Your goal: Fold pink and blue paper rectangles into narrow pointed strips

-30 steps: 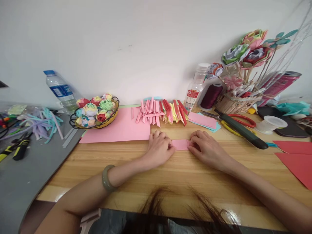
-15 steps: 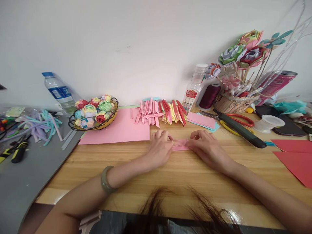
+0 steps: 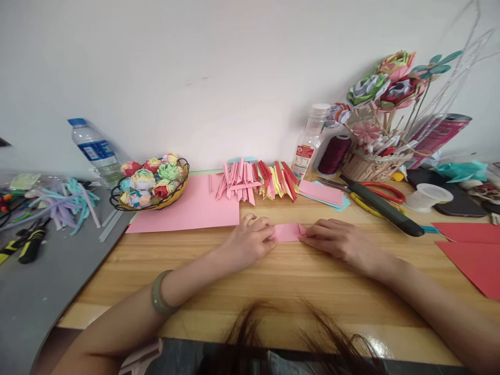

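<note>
A small pink paper strip [image 3: 287,233] lies on the wooden table between my hands, with a folded-up flap at its right end. My left hand [image 3: 252,237] is closed on the strip's left end, its fingertips covering that end. At the other end, the fingers of my right hand [image 3: 339,239] pinch the flap. Just behind are folded paper pieces [image 3: 240,179] in pink, red and yellow. A larger pink sheet [image 3: 187,219] lies to the left of them, and a stack of small pink slips [image 3: 322,192] over blue ones is to the right.
A basket of paper flowers [image 3: 150,203] rests on the pink sheet. Right of my hands lie a dark-handled tool [image 3: 385,208], red-handled scissors [image 3: 383,190], a white spool [image 3: 427,198] and red paper [image 3: 472,260]. Bottles [image 3: 307,148] stand along the wall.
My hands have moved apart along the pink strip, the left one leftward. More of the strip's middle shows, and its right-end flap is now visible.
</note>
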